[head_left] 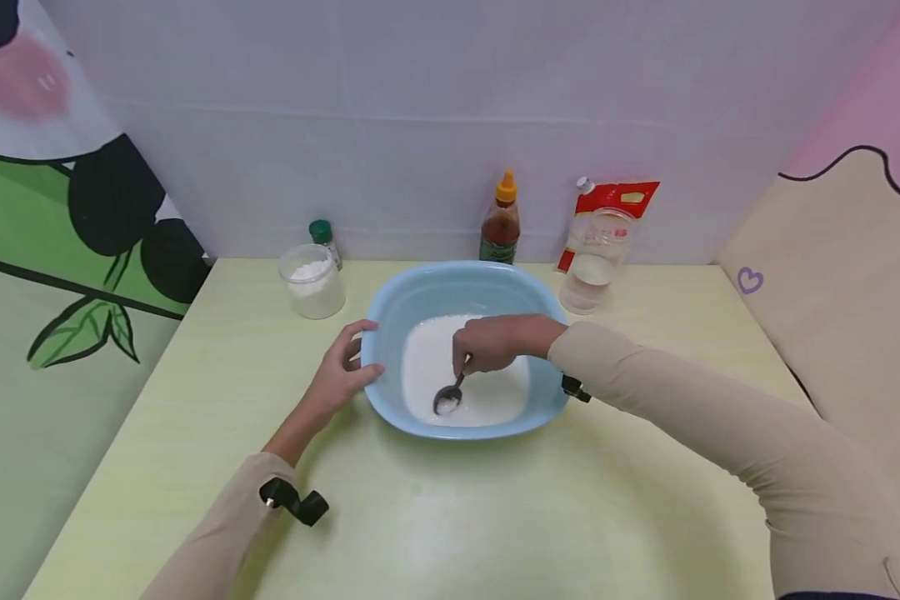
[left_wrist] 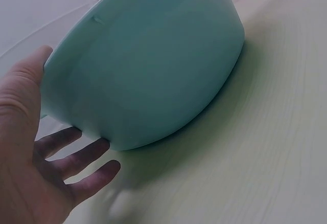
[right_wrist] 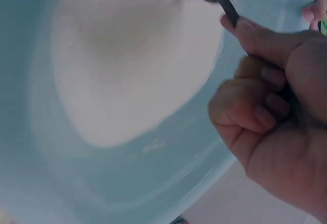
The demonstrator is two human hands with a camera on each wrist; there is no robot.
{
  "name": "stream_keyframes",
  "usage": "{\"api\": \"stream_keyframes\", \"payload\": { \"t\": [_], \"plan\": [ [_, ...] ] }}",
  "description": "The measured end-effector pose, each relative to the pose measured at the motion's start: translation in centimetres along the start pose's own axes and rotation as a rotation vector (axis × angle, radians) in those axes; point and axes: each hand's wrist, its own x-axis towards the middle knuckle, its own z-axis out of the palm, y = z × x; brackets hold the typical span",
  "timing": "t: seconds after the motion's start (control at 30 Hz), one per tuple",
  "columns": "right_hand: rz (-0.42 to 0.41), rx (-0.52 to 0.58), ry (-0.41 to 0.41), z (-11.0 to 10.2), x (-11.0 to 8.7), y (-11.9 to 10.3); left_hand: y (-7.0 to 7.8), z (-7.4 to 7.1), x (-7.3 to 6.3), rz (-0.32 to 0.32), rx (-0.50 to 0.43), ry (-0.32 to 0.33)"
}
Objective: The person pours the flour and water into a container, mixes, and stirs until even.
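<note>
While left hand (head_left: 339, 371) holds basin (head_left: 450, 293), right hand (head_left: 491, 342) grips spoon (head_left: 448, 398), hidden from left wrist.

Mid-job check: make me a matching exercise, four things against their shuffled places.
1. spoon
2. left hand
3. orange-capped sauce bottle
4. jar of white powder

A. directly behind the blue basin
B. in the right hand
C. beside the green-capped container
D. at the basin's rim

Pairs: 1-B; 2-D; 3-A; 4-C
</note>
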Motion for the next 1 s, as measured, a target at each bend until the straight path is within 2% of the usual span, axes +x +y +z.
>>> {"api": "stream_keyframes", "payload": {
  "t": [0.1,0.23,0.37,0.5,0.6,0.67,0.73,0.83,0.93,1.0],
  "plan": [
    [-0.001,-0.054,0.084,-0.3,0.8,-0.5,-0.1,0.0,0.1,0.001,-0.006,0.001],
    [0.096,-0.143,0.128,-1.3,0.7,0.1,-0.2,0.1,0.1,0.0,-0.015,0.0],
    [0.163,-0.118,0.053,-1.9,0.1,0.6,-0.1,0.0,0.2,-0.001,-0.015,-0.002],
    [0.119,-0.029,-0.038,-1.5,0.2,0.1,0.0,-0.1,0.3,-0.001,-0.007,-0.002],
    [0.063,0.011,-0.029,-1.0,0.8,-0.6,0.1,-0.2,0.3,0.003,-0.004,-0.005],
    [0.044,0.013,0.014,-0.8,1.3,-1.0,0.1,-0.2,0.3,0.004,-0.004,-0.006],
    [0.059,-0.013,0.071,-0.8,1.6,-1.1,0.0,-0.1,0.3,0.004,-0.003,-0.004],
    [0.133,-0.075,0.119,-1.2,1.7,-0.8,0.0,-0.1,0.3,-0.002,-0.008,-0.004],
    [0.212,-0.105,0.079,-1.8,1.3,0.0,-0.1,-0.1,0.3,-0.009,-0.011,-0.003],
    [0.223,-0.091,0.018,-2.0,0.9,0.3,-0.1,-0.1,0.3,-0.008,-0.012,-0.003]
  ]
}}
